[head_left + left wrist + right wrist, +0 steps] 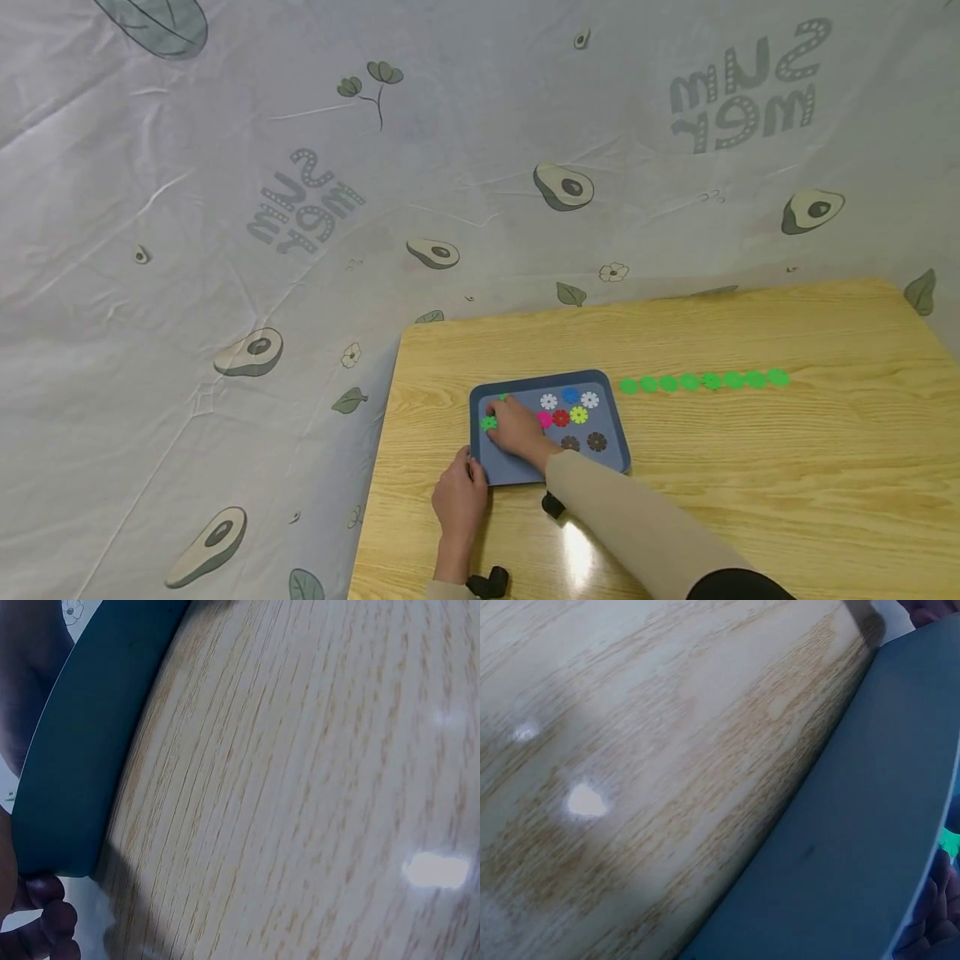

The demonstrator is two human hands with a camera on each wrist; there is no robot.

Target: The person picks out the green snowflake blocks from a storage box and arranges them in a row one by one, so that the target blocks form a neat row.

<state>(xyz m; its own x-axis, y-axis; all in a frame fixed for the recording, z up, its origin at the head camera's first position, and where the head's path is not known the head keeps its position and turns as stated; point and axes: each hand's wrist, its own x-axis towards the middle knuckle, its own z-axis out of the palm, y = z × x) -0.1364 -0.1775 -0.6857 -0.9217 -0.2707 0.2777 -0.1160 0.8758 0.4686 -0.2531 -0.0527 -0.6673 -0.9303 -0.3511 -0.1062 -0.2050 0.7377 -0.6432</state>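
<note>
A blue-grey tray [513, 473] sits on the wooden table, and my left hand [459, 498] grips its near left corner. In the left wrist view, curled fingers [56, 922] show right below the tray's wall [82, 750]. My right hand [517, 427] reaches into the tray's left side. Its thumb and forefinger pinch a green notched plastic disc [489, 423]; the right wrist view shows the green disc [949, 841] between the fingertips. Another green disc [505, 397] is mostly hidden behind that hand.
Also in the tray are white [549, 402], blue [572, 395], pink, red [561, 418], yellow [579, 415] and brown discs [597, 442]. Right of it, several green discs [690, 382] lie in a row on the table [750, 467]. A patterned cloth [480, 167] hangs behind.
</note>
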